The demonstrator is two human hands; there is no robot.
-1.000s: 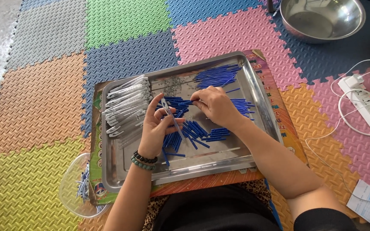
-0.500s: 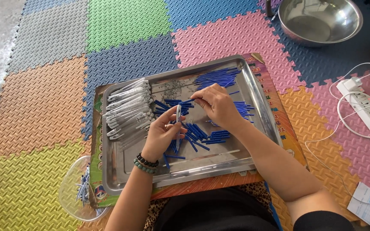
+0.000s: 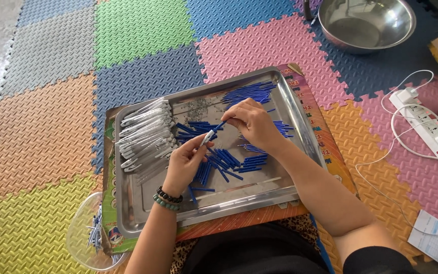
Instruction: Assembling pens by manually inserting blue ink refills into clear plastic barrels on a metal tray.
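A shallow rectangular stainless-steel tray (image 3: 300, 127) is seen at the middle of the frame, laid on a printed cardboard sheet (image 3: 333, 152) over a floor of coloured interlocking foam mats (image 3: 143, 25). Above the centre of the tray a slim clear plastic pen barrel (image 3: 205, 138) is gripped in the fingers of the left hand (image 3: 186, 162), its tip raised toward the upper right. A thin blue refill tube (image 3: 220, 125) is pinched between thumb and fingertips of the right hand (image 3: 254, 122), and its lower end is met by the tip of the barrel; whether it has gone inside cannot be told. Both hands are closed on their parts, held just over the tray floor.

A heap of loose blue refill tubes (image 3: 229, 160) is spread beneath and between the hands, and a second bundle of blue tubes (image 3: 249, 92) lies toward the upper edge of the tray. A stack of clear pen barrels (image 3: 145, 129) is piled along the left side of the tray. Two beaded bracelets (image 3: 168, 198) are worn on the left wrist.

At the lower left a clear plastic bowl (image 3: 79, 238) holding small parts is seen just beside the cardboard. A round steel bowl (image 3: 366, 23) stands at the upper right, and a white power strip with cables (image 3: 424, 124) lies at the right edge.
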